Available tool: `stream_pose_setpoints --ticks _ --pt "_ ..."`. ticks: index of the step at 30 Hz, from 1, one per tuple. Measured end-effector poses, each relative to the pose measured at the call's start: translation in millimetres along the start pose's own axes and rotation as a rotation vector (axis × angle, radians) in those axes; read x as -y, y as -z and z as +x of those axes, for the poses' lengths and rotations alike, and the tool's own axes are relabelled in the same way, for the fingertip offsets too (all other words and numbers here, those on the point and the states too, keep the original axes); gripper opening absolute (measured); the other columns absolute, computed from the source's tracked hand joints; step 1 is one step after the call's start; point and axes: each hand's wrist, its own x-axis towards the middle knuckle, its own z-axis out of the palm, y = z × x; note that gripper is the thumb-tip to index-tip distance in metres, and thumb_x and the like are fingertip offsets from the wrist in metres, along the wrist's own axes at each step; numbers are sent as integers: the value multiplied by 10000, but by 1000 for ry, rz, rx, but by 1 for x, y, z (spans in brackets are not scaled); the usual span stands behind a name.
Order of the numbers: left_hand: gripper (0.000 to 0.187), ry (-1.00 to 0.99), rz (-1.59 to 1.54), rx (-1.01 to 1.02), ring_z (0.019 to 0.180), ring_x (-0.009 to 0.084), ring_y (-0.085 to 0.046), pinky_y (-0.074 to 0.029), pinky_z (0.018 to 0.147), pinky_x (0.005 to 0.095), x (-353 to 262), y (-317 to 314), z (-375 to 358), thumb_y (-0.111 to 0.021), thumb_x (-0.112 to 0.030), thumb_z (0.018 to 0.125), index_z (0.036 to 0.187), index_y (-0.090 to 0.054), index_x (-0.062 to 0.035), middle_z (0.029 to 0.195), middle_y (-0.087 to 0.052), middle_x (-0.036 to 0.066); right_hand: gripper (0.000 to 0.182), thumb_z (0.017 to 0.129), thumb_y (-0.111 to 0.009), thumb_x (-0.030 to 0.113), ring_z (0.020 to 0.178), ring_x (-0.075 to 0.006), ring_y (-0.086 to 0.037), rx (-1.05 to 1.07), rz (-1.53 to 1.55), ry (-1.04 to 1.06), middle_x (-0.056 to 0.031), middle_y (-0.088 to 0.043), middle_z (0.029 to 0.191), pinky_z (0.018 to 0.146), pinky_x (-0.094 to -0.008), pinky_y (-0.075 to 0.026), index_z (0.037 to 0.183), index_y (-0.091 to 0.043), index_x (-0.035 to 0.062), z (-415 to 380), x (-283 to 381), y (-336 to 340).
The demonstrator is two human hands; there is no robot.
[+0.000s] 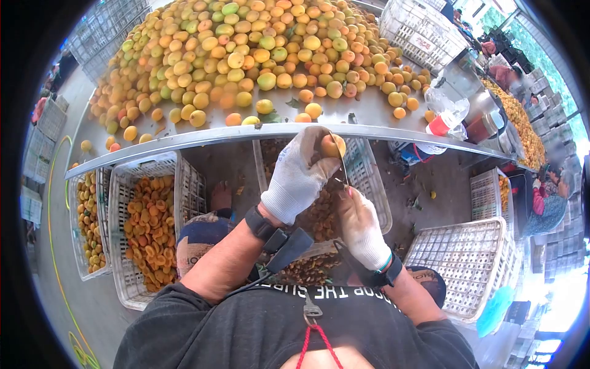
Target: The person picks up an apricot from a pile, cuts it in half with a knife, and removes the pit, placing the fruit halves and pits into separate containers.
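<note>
My left hand (pixel 295 178), in a white knit glove, is closed around a yellow-orange apricot (pixel 332 146) in front of the table's metal edge. My right hand (pixel 361 227), also gloved, grips a knife (pixel 344 166) whose thin blade points up against the right side of the fruit. The knife's handle is mostly hidden inside the fingers. Below both hands stands a crate (pixel 382 190) with pits and bits of fruit in it. Just beyond the hands, a large heap of apricots (pixel 246 58) covers the metal table (pixel 209 129).
At left, a white crate (pixel 117 215) holds halved apricots, beside another crate with whole-looking fruit (pixel 92 221). An upturned white crate (pixel 464 261) lies at right. A red-labelled bottle (pixel 441 125) and jar (pixel 485 126) stand on the table's right end. Other people (pixel 547 200) sit farther right.
</note>
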Motion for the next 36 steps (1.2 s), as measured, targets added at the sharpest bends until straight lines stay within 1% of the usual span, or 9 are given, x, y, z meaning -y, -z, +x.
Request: stream_pose_setpoints --ticks 10,13,14,16,18,22,26,30,36 --pt "355 -292 416 -95 915 150 -613 -502 824 308 -1 4 4 -699 19 812 1131 -547 -16 999 -627 64 213 926 -562 -8 761 -265 -614 -104 -12 136 -194 -639 930 720 -314 -497 1133 -558 -59 -10 2 -2" --pt "321 119 -31 104 942 131 -596 -498 828 310 -1 7 4 -695 -25 846 1138 -563 -8 997 -629 40 170 957 -553 56 744 -261 -612 -212 -232 367 -171 -660 883 706 -312 -496 1083 -579 -57 -14 3 10" --pt "316 228 -265 151 957 122 -588 -490 844 299 4 8 5 -691 -53 863 1151 -568 -3 1017 -630 36 204 989 -544 156 688 -209 -590 -36 224 34 -114 -638 775 639 -310 -477 1027 -597 -38 -13 14 26" --pt "316 341 -504 195 972 113 -579 -482 860 289 5 6 0 -687 -82 880 1164 -574 1 1036 -630 31 255 999 -539 227 640 -149 -544 -242 416 -374 -66 -576 707 584 -296 -445 977 -598 -21 -3 48 35" --pt "329 200 -398 208 997 112 -574 -465 901 279 -1 -8 -4 -669 -124 903 1189 -576 9 1065 -633 46 295 998 -549 274 613 -111 -499 -322 338 -385 -39 -512 671 561 -280 -418 939 -590 -13 10 69 44" --pt "345 -3 -196 247 1027 117 -549 -446 924 280 -7 -23 -15 -653 -125 912 1215 -560 12 1105 -615 52 314 981 -551 287 661 -145 -506 -405 20 -55 -75 -561 721 632 -311 -435 927 -583 -21 44 43 31" --pt "264 84 -308 2 865 126 -570 -477 782 275 10 -30 -14 -602 -216 946 1090 -591 6 969 -616 89 210 947 -564 180 675 -182 -528 -399 156 -100 -111 -591 751 667 -330 -451 920 -592 -26 52 47 22" --pt "355 569 -444 41 828 97 -556 -475 731 269 17 -37 -21 -512 -353 1012 1124 -601 -28 940 -616 20 154 924 -569 134 656 -252 -579 -463 -117 72 -168 -604 745 638 -367 -462 939 -580 -19 53 29 6" --pt "357 258 -100 69 796 121 -565 -469 721 280 17 -34 -24 -508 -363 1009 1049 -640 -34 871 -636 71 210 906 -584 187 703 -394 -591 -432 -150 3 -241 -613 783 652 -405 -468 902 -597 -23 52 26 14"
